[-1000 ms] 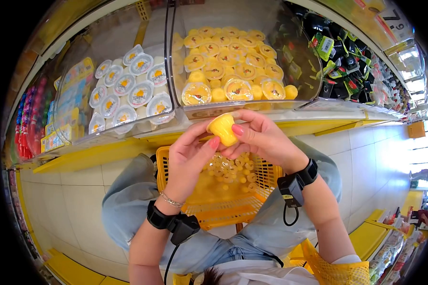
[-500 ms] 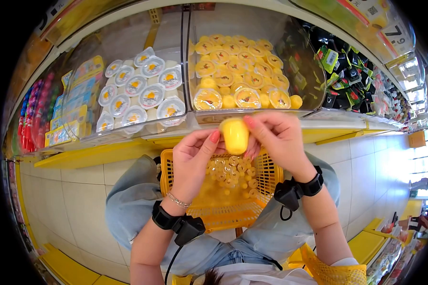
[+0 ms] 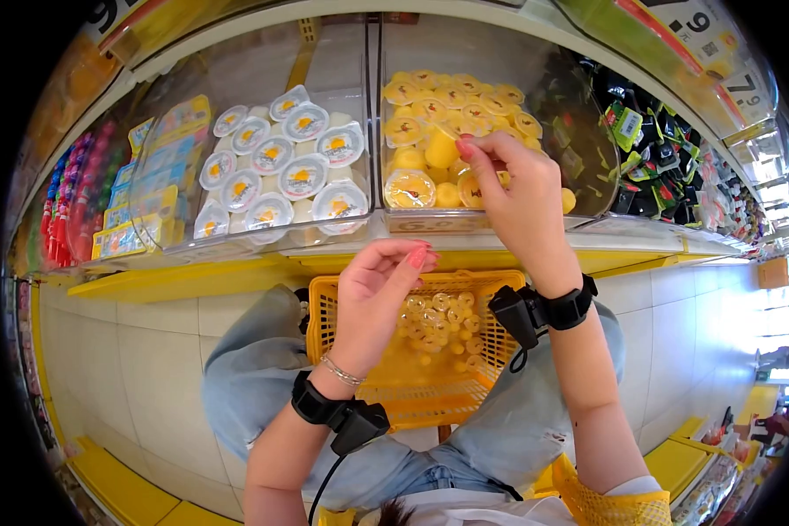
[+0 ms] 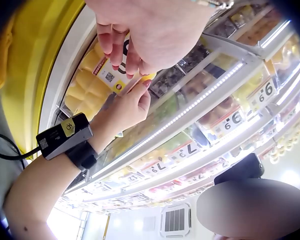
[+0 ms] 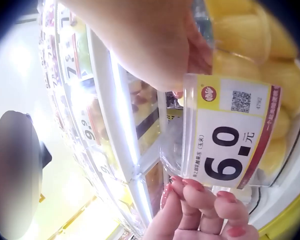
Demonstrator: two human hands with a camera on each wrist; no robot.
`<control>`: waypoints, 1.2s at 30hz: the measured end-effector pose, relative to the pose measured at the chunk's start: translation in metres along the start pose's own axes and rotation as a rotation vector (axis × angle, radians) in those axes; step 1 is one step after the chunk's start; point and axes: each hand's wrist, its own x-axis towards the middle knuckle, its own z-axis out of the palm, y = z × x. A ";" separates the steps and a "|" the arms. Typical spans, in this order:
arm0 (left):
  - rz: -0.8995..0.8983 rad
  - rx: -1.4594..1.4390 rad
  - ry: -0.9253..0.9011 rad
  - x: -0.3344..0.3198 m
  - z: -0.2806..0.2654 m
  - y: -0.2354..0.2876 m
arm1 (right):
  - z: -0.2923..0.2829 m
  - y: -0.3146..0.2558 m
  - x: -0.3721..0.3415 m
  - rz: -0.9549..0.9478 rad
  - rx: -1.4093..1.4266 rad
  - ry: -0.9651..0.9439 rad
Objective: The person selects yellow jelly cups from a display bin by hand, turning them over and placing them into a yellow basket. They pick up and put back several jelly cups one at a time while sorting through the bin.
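Observation:
My right hand (image 3: 526, 193) pinches a yellow jelly cup (image 3: 441, 147) between thumb and fingers, over the clear bin of yellow jelly cups (image 3: 409, 188) in the head view. Past the bin's front edge, the fingers are partly hidden behind the price tag (image 4: 110, 72) in the left wrist view. My left hand (image 3: 373, 289) hovers in front of the shelf, above a yellow basket (image 3: 322, 320), fingers loosely bent with nothing between them. Inside the basket lie several small clear-and-yellow cups (image 3: 440, 317).
White-lidded cups (image 3: 273, 155) fill the bin on the left, behind a clear divider. Farther left hang colourful tube packs (image 3: 66, 202). Dark packets (image 3: 647, 162) lie to the right. The yellow shelf ledge (image 3: 167, 280) runs along the front, above the tiled floor (image 3: 153, 351).
Both hands were on the jelly cup a second ago. The left has let go and stays above the basket, while the right has carried the cup forward over the bin.

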 end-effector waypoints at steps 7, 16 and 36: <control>0.038 -0.008 -0.051 -0.001 0.000 0.002 | -0.007 0.001 0.002 0.107 0.038 -0.176; -0.003 0.014 -0.063 -0.001 0.000 0.001 | -0.012 0.001 0.001 0.007 -0.032 -0.301; -0.038 0.010 -0.053 0.000 0.000 -0.003 | -0.012 0.002 -0.001 0.076 0.016 -0.368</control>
